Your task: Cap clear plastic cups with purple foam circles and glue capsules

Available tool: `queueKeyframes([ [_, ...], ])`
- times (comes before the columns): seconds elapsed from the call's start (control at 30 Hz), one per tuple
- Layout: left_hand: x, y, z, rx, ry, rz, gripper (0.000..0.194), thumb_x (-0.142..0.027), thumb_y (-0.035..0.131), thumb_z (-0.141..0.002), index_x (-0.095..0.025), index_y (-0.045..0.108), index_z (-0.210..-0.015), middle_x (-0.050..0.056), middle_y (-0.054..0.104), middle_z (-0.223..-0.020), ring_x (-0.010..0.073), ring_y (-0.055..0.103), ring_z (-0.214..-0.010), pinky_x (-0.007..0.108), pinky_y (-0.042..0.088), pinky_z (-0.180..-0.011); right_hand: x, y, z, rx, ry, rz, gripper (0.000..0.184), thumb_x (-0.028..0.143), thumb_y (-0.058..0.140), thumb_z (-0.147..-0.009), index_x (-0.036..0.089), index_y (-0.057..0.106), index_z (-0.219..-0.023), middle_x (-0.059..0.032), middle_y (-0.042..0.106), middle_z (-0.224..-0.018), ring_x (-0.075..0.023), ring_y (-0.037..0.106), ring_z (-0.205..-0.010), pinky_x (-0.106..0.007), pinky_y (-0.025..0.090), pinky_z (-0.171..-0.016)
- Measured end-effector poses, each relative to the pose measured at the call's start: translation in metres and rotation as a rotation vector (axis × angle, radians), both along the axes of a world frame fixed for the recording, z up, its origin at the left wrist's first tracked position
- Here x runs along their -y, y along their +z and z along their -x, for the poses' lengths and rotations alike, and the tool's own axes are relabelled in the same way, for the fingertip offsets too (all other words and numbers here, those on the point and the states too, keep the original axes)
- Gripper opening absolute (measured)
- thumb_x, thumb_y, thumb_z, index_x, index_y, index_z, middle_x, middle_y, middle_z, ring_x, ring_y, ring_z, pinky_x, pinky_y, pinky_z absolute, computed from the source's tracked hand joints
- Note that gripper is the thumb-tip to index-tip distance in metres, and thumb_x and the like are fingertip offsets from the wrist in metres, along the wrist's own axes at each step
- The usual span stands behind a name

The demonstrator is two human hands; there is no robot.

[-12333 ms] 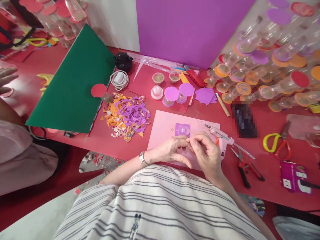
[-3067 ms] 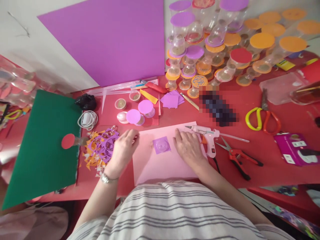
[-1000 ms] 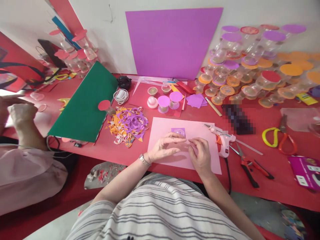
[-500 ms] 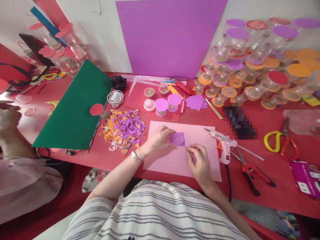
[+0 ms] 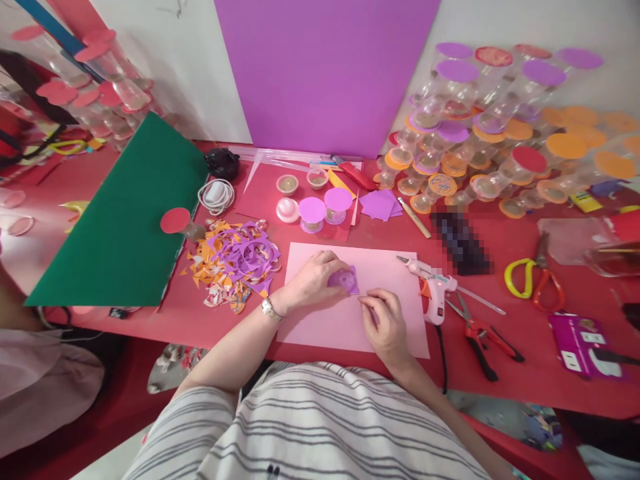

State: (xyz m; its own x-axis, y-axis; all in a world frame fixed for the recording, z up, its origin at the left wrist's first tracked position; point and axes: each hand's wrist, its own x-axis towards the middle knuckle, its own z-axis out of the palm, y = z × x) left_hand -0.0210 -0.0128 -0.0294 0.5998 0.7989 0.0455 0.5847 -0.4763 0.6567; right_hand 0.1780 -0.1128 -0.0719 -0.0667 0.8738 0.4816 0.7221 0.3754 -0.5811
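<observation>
Over a pale pink sheet, my left hand curls its thumb and fingers around a clear round plastic cup. The cup rests on a small purple square, whose right part shows beyond it. My right hand is just to the right, thumb and forefinger pinched together near the square's corner. Whatever lies in that pinch is too small to make out. A white glue gun lies at the sheet's right edge.
Purple and orange paper scraps lie at left beside a green board. Purple-topped cups and purple squares sit behind the sheet. Pliers, scissors and stacked plastic hourglass shapes are at right.
The view has shifted, so most things appear further left. My left fingers have come further over the cup and square. My right hand keeps its pinch near the corner.
</observation>
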Motion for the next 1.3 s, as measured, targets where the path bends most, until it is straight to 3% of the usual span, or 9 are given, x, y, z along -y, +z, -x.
queueKeyframes([
  [0.17, 0.002, 0.003, 0.009, 0.0, -0.021, -0.03, 0.038, -0.03, 0.079, -0.08, -0.021, 0.07, -0.116, 0.006, 0.065, -0.104, 0.0231, 0.062, -0.102, 0.036, 0.052, -0.095, -0.001, 0.0, 0.0, 0.006, 0.014, -0.01, 0.017, 0.013, 0.054, -0.096, 0.024, 0.066, -0.101, -0.0072, 0.061, -0.099, -0.0222, 0.062, -0.092, -0.039, 0.058, -0.079],
  [0.47, 0.005, -0.008, 0.003, 0.003, -0.091, -0.085, 0.038, -0.028, 0.079, -0.079, -0.019, 0.069, -0.115, 0.007, 0.066, -0.104, 0.023, 0.062, -0.1, 0.035, 0.051, -0.095, -0.001, 0.003, 0.0, -0.01, -0.03, -0.019, 0.023, 0.009, 0.052, -0.095, 0.023, 0.064, -0.109, -0.0081, 0.062, -0.101, -0.0231, 0.063, -0.096, -0.041, 0.058, -0.084],
  [0.97, 0.005, 0.0, 0.004, -0.014, -0.111, -0.015, 0.04, -0.027, 0.077, -0.08, -0.021, 0.07, -0.119, 0.008, 0.068, -0.11, 0.0226, 0.063, -0.105, 0.036, 0.05, -0.098, -0.002, 0.001, 0.0, -0.031, -0.124, -0.045, 0.02, 0.011, 0.052, -0.094, 0.024, 0.065, -0.102, -0.0076, 0.062, -0.097, -0.0236, 0.064, -0.092, -0.042, 0.057, -0.083],
  [1.13, -0.004, 0.007, 0.017, -0.112, -0.137, -0.02, 0.058, -0.035, 0.082, -0.08, -0.019, 0.061, -0.132, 0.011, 0.069, -0.119, 0.0272, 0.062, -0.113, 0.041, 0.05, -0.099, -0.001, -0.001, -0.002, -0.012, -0.102, -0.022, 0.02, 0.012, 0.053, -0.095, 0.024, 0.066, -0.103, -0.0074, 0.063, -0.098, -0.0232, 0.063, -0.093, -0.04, 0.057, -0.082],
  [1.3, -0.01, 0.011, 0.035, -0.276, -0.049, -0.102, 0.06, -0.028, 0.08, -0.082, -0.018, 0.056, -0.136, 0.013, 0.07, -0.126, 0.0295, 0.06, -0.116, 0.044, 0.046, -0.1, -0.001, -0.002, -0.003, 0.037, -0.045, 0.007, 0.02, 0.013, 0.052, -0.096, 0.024, 0.066, -0.106, -0.0078, 0.063, -0.1, -0.0235, 0.064, -0.095, -0.042, 0.059, -0.082],
])
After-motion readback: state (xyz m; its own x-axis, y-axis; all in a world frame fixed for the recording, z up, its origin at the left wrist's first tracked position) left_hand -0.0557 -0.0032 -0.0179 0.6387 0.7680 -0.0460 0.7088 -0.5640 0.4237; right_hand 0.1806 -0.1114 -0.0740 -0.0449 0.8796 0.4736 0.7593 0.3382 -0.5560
